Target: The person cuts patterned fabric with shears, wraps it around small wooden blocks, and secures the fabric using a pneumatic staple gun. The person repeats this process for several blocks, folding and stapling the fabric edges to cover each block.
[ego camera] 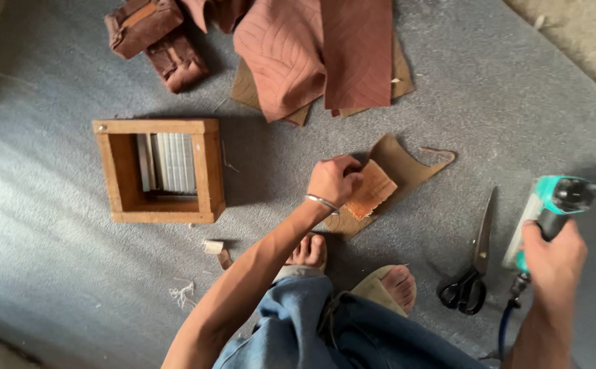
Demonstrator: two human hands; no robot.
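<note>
Left hand on the small pad, right hand off to the side with the staple gun

The left hand [333, 179] reaches forward, fingers closed in a pinch on a small orange-brown padded piece [372, 189] that lies on a tan leather cutout [399, 171] on the grey carpet [51, 260]; the piece's long axis runs diagonally, away and to the right. The right hand [552, 254] is wrapped around the grip of a teal pneumatic staple gun [549, 212], well apart to the right. Black-handled scissors [477, 256] lie between them. A wooden box [161, 171] holding staple strips sits left of the hands; brown quilted fabric pieces [311, 55] lie beyond.
</note>
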